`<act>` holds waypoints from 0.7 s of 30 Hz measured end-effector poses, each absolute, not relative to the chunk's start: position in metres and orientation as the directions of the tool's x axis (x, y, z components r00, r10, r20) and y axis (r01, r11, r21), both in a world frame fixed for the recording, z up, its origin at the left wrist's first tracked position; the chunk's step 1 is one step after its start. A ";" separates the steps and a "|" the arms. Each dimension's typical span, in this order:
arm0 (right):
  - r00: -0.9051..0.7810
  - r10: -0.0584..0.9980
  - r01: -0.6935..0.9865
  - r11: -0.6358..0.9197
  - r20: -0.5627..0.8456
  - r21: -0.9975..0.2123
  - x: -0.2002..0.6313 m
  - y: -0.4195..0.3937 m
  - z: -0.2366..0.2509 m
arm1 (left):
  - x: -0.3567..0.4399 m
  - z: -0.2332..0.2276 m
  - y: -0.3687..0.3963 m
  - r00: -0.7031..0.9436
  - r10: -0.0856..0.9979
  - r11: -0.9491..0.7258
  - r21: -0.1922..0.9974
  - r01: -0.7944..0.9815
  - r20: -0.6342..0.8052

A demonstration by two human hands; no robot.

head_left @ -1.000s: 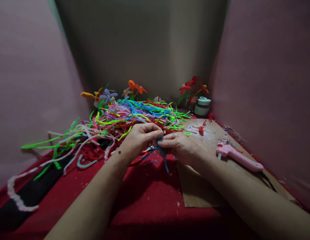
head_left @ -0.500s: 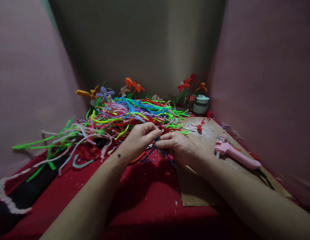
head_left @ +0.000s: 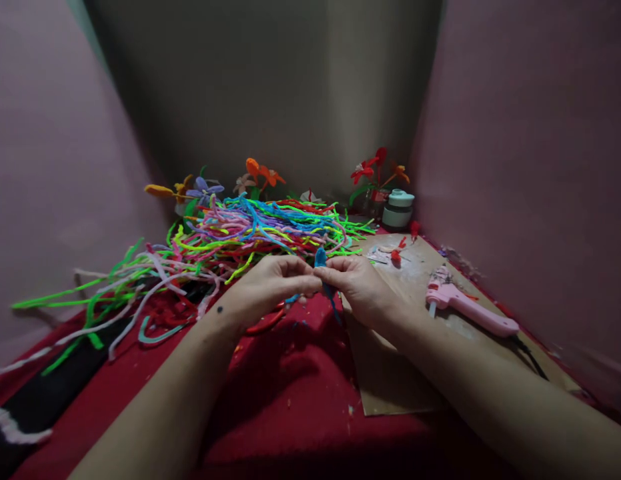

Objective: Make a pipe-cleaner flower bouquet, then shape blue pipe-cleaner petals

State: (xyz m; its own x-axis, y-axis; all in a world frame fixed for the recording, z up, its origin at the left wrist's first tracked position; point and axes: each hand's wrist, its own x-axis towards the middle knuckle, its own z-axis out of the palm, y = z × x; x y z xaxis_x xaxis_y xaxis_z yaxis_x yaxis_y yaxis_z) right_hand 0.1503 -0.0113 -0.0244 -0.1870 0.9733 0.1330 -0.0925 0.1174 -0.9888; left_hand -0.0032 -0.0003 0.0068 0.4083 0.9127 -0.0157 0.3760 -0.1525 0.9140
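Between my two hands is a blue pipe cleaner (head_left: 321,257), bent into a narrow loop that stands up above my fingertips. One of its tails hangs down below my right hand. My left hand (head_left: 285,277) pinches it from the left with thumb and fingers. From the other side my right hand (head_left: 357,283) pinches it too, fingertips nearly meeting the left ones. The exact grip points are partly hidden by the fingers. Just below my left hand, the red handles (head_left: 267,325) of a tool lie on the red cloth.
Behind my hands lies a large heap of multicoloured pipe cleaners (head_left: 260,227). Pipe-cleaner flowers (head_left: 204,191) stand at the back. On the right, a pink glue gun (head_left: 467,308) rests on a brown board (head_left: 395,380). A pale green lidded jar (head_left: 397,209) stands beyond it.
The blue pipe cleaner's loop now rises above my fingertips, where before it was mostly hidden, with two tails hanging below. My left hand has lowered slightly. The whole view has shifted a little.
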 end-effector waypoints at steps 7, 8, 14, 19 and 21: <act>-0.101 0.963 0.202 0.266 0.250 -0.943 0.151 -0.004 -0.034 | -0.003 -0.006 -0.003 0.440 0.794 -0.591 0.365 0.719 0.420; -0.104 0.965 0.199 0.256 0.240 -0.946 0.151 -0.004 -0.034 | -0.003 -0.008 -0.003 0.450 0.760 -0.608 0.269 0.747 0.469; -0.032 0.977 -0.010 0.212 0.212 -0.977 0.152 -0.006 -0.031 | -0.006 -0.001 -0.002 0.340 0.821 -0.546 0.458 0.702 0.458; -0.043 0.995 -0.339 0.070 0.090 -0.938 0.152 0.000 -0.029 | -0.011 -0.004 0.009 0.040 0.971 -0.239 0.935 0.261 0.237; -0.055 0.997 -0.412 0.020 0.046 -0.911 0.153 0.001 -0.028 | -0.008 -0.010 0.012 0.048 0.989 -0.147 0.986 0.079 0.143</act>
State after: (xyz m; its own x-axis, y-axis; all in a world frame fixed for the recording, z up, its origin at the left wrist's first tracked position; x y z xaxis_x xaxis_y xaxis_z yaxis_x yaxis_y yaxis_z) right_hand 0.1530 0.0010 -0.0282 -0.0546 0.9974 0.0462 -0.4119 0.0196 -0.9110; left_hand -0.0079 0.0117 -0.0097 0.0476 0.9885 0.1433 0.0787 -0.1468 0.9860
